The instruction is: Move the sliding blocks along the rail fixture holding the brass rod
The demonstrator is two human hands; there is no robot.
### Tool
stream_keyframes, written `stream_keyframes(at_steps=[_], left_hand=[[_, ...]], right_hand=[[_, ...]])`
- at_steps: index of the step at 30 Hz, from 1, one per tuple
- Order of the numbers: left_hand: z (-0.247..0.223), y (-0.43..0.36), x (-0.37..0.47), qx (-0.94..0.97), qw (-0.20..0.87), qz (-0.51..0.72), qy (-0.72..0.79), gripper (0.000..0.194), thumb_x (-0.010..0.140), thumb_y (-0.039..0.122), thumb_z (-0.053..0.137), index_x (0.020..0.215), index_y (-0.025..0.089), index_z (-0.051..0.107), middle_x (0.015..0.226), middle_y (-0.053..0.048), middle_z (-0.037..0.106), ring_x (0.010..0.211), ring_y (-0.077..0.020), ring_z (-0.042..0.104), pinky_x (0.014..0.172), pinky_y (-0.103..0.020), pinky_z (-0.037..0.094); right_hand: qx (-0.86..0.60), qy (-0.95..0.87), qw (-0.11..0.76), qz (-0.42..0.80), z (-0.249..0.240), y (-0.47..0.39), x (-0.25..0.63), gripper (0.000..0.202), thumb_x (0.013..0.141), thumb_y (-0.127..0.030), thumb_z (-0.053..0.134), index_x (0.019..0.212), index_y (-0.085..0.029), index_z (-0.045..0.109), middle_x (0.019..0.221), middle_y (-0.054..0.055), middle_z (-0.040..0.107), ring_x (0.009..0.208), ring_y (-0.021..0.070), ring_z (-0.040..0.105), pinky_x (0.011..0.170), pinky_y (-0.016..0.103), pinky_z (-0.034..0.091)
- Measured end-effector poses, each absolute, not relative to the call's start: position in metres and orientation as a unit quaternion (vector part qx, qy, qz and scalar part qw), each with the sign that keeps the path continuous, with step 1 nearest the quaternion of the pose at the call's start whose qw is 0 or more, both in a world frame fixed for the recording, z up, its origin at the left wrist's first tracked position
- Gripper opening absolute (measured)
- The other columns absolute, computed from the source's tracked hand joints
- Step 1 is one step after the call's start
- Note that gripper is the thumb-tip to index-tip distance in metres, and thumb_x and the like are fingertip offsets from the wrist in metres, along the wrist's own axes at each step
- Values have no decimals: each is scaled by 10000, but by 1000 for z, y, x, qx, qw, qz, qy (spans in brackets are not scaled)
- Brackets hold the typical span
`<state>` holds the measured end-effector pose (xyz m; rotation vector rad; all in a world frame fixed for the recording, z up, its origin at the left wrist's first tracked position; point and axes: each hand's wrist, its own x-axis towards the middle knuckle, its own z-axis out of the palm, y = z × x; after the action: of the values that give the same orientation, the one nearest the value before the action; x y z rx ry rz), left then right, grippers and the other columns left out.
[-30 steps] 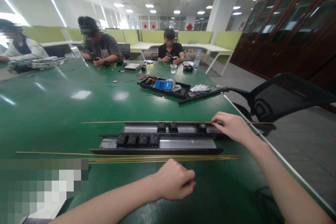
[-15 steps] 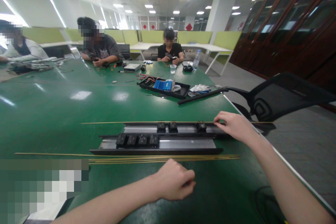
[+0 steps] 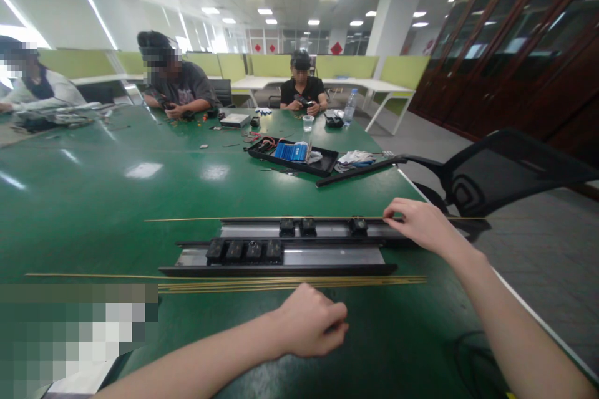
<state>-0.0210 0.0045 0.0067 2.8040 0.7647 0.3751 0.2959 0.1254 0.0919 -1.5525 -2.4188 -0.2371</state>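
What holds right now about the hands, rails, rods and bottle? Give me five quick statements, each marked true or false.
1. The right hand pinches a thin brass-coloured rod. True.
2. The left hand is touching the farther rail. False: it is on the near side of both rails, close to the loose rods.
3. Four black blocks sit in the nearer rail. True.
4. The farther rail carries six blocks. False: three show there.
5. The clear bottle lies on its side. False: it stands upright.
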Motion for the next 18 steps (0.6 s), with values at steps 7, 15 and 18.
stream_keyframes(at_steps=[7, 15, 18], left_hand=[[6, 5, -22, 953, 106, 125, 255, 207, 925, 309, 590, 760, 209, 515, 642, 15, 676, 547, -142, 644, 471, -276, 280], [7, 5, -22, 950, 113, 131, 260, 207, 924, 313, 578, 759, 212, 506, 644, 20, 673, 533, -137, 608, 481, -281, 233], [7, 5, -22, 949, 115, 131, 261, 198, 922, 309, 581, 762, 214, 514, 648, 22, 674, 532, -138, 603, 482, -280, 236]], right_hand=[[-526, -834, 142, -90, 94, 125, 297, 152, 867, -310, 581, 801, -264, 710, 902, -2, 743, 689, 147, 657, 606, 296, 431], [-556, -820, 118, -67, 96, 125, 299, 141, 867, -326, 586, 824, -273, 710, 934, -8, 741, 733, 157, 663, 635, 299, 437], [-556, -820, 119, -67, 96, 125, 299, 143, 863, -326, 587, 823, -272, 713, 928, -4, 739, 731, 158, 660, 632, 299, 433]])
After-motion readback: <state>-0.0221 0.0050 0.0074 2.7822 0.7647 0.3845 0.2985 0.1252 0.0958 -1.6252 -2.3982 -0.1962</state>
